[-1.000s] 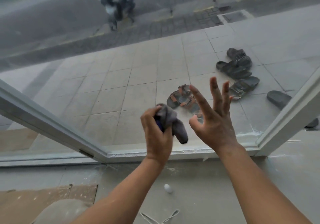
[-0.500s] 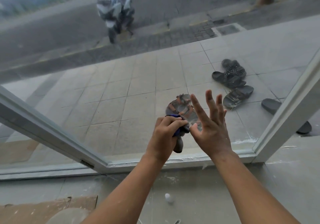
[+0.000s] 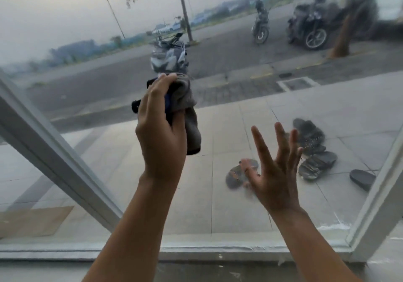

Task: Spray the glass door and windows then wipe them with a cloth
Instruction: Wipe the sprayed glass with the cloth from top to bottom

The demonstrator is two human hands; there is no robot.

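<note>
Grey cloth sits bunched in the left hand, which is held up in front of the glass pane, a little left of the middle. We see the back of that hand. Its fingers curl over the top of the bundle and grip it. The cloth bulges out to the right of them, and one loose end hangs down past the right edge of the palm. A dark blue and black thing is wedged between the fingers and the cloth, with a black bit poking out on the left side of the hand. We cannot tell what it is.

Lower and to the right, the right hand is raised with its palm turned towards the left. Its fingers are straight and spread wide, and they hold nothing. We cannot tell whether they touch the glass.

Around the pane runs a white frame, slanting on the left, along the near bottom edge and up the right side. The glass looks hazy. Through it we see a tiled pavement with several sandals lying just behind the right hand. Farther off a motorbike stands at the road edge, right above the left hand in the view, and two more motorbikes stand at the far right.
</note>
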